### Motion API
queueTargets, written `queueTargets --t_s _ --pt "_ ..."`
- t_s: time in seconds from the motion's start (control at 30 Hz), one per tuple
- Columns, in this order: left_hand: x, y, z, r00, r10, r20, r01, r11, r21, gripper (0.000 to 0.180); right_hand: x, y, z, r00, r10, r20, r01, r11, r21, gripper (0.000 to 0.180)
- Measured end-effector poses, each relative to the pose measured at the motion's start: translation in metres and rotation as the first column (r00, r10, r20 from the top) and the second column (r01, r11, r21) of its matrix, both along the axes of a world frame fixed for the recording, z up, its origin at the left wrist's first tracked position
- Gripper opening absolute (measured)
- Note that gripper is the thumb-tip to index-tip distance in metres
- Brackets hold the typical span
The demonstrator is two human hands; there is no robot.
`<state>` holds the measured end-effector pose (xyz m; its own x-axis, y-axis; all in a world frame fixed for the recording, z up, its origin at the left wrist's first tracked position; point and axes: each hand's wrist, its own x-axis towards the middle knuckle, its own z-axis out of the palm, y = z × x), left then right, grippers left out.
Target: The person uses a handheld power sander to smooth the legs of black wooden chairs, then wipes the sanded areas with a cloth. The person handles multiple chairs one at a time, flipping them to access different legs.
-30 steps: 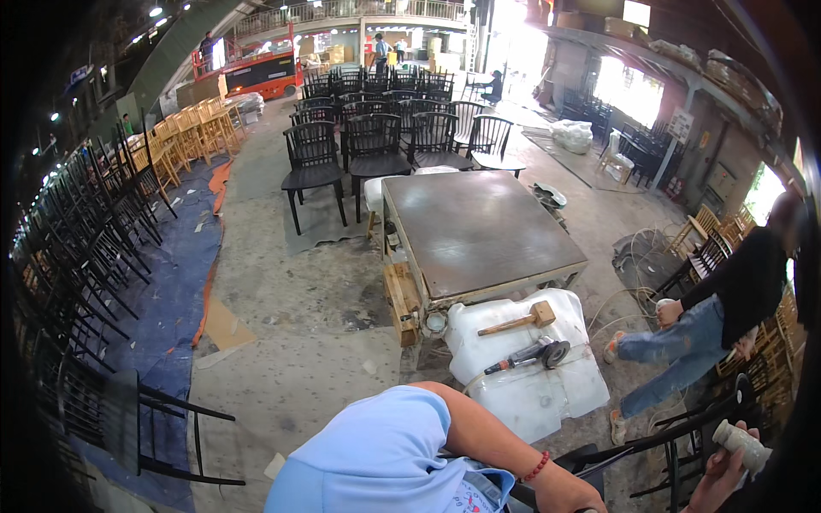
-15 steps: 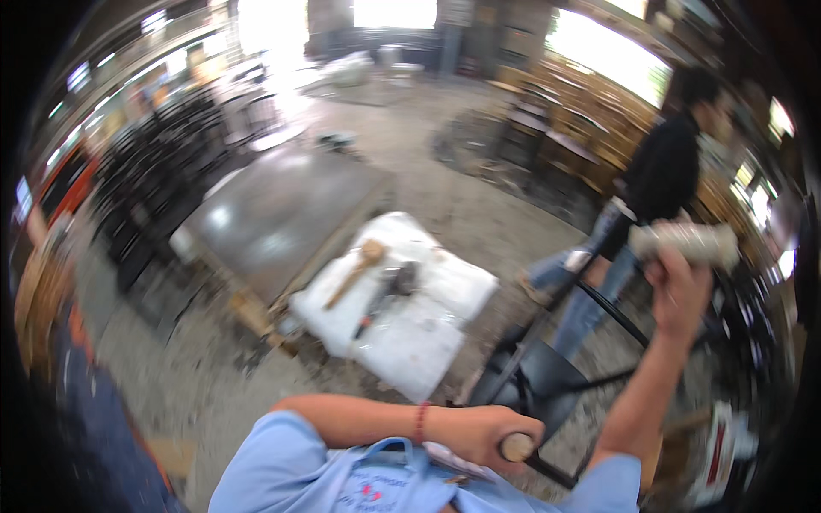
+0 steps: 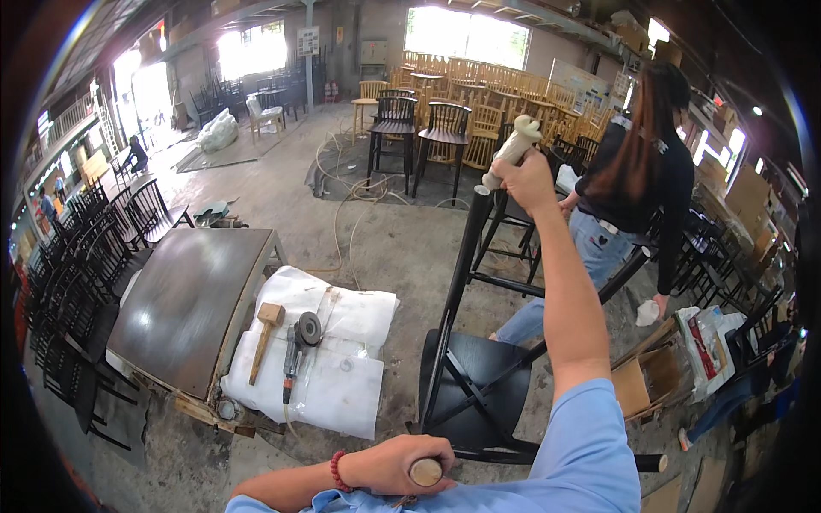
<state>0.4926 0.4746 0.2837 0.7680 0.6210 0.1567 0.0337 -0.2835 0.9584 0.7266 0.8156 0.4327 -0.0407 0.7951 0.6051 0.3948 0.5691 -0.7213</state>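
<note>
A black wooden chair [image 3: 475, 385] stands upended or tilted in front of me, its bare round leg ends towards me. My left hand [image 3: 389, 466], with a red beaded bracelet, is wrapped around the leg end [image 3: 425, 471] nearest my body. My right hand [image 3: 528, 182] is raised at the end of my outstretched arm. It grips a thick off-white cylinder [image 3: 513, 154] with a knobby, flared top; its exact kind is unclear. The cylinder's lower end is close to the far leg end [image 3: 481, 191]. Whether they touch I cannot tell.
A wooden mallet [image 3: 270, 329] and angle grinder [image 3: 299, 346] lie on white padding [image 3: 342, 389] beside a dark tabletop [image 3: 192, 299]. A person [image 3: 641, 171] stands just beyond the chair. Stacked black chairs [image 3: 64, 316] line the left; hose [image 3: 342, 222] trails across the floor.
The view has turned and the blur has cleared. My right hand with the cylinder has come leftward to the chair's far leg end. My left hand keeps its grip. The person has turned.
</note>
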Motion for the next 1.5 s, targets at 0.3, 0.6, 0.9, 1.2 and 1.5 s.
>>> queueTargets --t_s 0.3,0.6,0.9,1.2,1.5 --pt "0.002 -0.002 0.005 0.997 0.069 0.017 -0.068 0.997 -0.035 0.024 -0.007 0.025 -0.003 0.961 -0.183 0.206 0.185 0.983 0.006 0.039" --pt "-0.001 -0.006 0.002 0.998 0.057 0.019 -0.057 0.998 0.016 0.024 -0.018 0.023 0.000 0.964 -0.098 0.246 0.087 0.995 0.055 0.036" --pt "0.003 0.002 0.006 0.999 -0.001 0.035 0.001 1.000 0.023 0.021 0.019 0.015 -0.005 0.923 -0.268 0.278 0.246 0.963 0.110 0.041" --pt "0.006 0.002 0.008 0.994 0.008 0.112 -0.011 1.000 0.028 0.026 0.258 -0.069 -0.005 0.626 -0.777 0.069 0.765 0.629 0.137 0.037" --pt "0.010 -0.003 0.013 0.992 0.033 0.121 -0.041 0.997 0.067 0.025 0.312 -0.079 -0.026 0.486 -0.853 0.191 0.849 0.513 0.128 0.045"
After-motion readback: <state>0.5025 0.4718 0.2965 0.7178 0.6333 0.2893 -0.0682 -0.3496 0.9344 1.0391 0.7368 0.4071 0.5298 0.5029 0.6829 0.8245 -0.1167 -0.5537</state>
